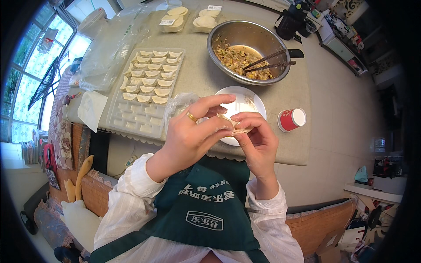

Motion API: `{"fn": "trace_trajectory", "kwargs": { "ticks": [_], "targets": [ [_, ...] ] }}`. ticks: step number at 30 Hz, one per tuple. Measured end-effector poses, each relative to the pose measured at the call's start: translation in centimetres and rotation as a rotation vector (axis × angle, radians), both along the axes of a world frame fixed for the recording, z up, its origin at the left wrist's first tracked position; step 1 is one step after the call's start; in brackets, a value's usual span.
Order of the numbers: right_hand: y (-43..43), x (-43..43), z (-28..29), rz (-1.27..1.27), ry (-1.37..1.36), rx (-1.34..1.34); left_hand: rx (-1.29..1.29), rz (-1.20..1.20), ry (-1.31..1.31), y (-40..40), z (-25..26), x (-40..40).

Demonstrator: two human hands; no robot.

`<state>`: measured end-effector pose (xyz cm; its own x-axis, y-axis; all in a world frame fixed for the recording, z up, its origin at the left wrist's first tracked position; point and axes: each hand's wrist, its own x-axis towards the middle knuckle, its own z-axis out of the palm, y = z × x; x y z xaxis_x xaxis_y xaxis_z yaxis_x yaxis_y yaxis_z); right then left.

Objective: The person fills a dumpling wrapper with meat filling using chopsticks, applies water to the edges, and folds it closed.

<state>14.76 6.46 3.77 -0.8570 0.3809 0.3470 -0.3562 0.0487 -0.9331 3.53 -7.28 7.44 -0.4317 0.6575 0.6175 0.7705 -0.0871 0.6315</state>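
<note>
My left hand (194, 134), with a gold ring on one finger, and my right hand (258, 141) meet over a white plate (260, 102). Between them both pinch the edges of a dumpling (241, 130), mostly hidden by my fingers. White flour dusts the fingertips. To the left lies a white plastic dumpling tray (136, 120); rows of folded dumplings (148, 81) fill its far part, and bare slots show in its near part. Beyond the plate stands a steel bowl (253, 29) of chopped filling (233, 60), two dark chopsticks (269, 64) resting in it.
A red and white paper cup (291, 119) stands upside down at the right. Round wrappers in clear packs (174, 19) lie at the far side. Plastic bags (108, 49) and a white sheet (92, 108) lie left; another clear bag (176, 105) sits beside my left hand.
</note>
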Motion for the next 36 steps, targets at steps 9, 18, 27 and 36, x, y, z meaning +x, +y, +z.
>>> {"fn": "trace_trajectory", "kwargs": {
  "ticks": [9,18,27,36],
  "targets": [
    [-0.2,-0.5,-0.4,0.033,0.072,-0.193,0.159,0.021,-0.47,0.1,-0.3,1.1],
    [-0.6,-0.6,-0.2,0.022,0.074,-0.191,0.18,0.037,-0.474,0.0,-1.5,1.2],
    [-1.2,-0.7,0.0,0.002,0.073,-0.191,0.193,0.078,-0.445,0.1,-1.3,1.8],
    [-1.9,-0.9,-0.1,-0.067,0.093,-0.164,0.161,0.166,-0.163,0.0,-1.5,1.5]
  ]
}}
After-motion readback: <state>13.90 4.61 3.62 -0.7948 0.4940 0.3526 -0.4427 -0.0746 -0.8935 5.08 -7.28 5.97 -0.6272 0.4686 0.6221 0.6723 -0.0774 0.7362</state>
